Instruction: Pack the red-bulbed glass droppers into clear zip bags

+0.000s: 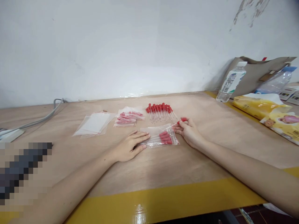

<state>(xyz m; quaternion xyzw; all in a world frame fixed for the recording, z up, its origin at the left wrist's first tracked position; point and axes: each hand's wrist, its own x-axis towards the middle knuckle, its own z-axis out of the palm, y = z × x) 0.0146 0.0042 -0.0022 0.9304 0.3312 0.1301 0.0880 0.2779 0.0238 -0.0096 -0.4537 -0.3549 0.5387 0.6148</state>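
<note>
A clear zip bag [156, 143] lies flat on the brown-covered table, with several red-bulbed droppers [165, 137] inside. My left hand [129, 146] rests on the bag's left end, fingers stretched out and holding nothing. At the bag's right end, my right hand [189, 132] pinches another dropper [181, 120] by its red bulb. Its thin clear stem points left, at the bag's mouth; whether the tip is inside, I cannot tell. Behind the bag, loose droppers [161, 109] lie in a row, bulbs toward the wall. Left of them sits a pile of filled bags [128, 117].
Flat unfilled bags [94, 123] are stacked at the left. A grey cable [44, 117] runs along the left side. On the right stand a water bottle [231, 82], a grey bag [252, 73] and yellow tissue packs [259, 105]. Yellow tape [163, 199] lines the front edge.
</note>
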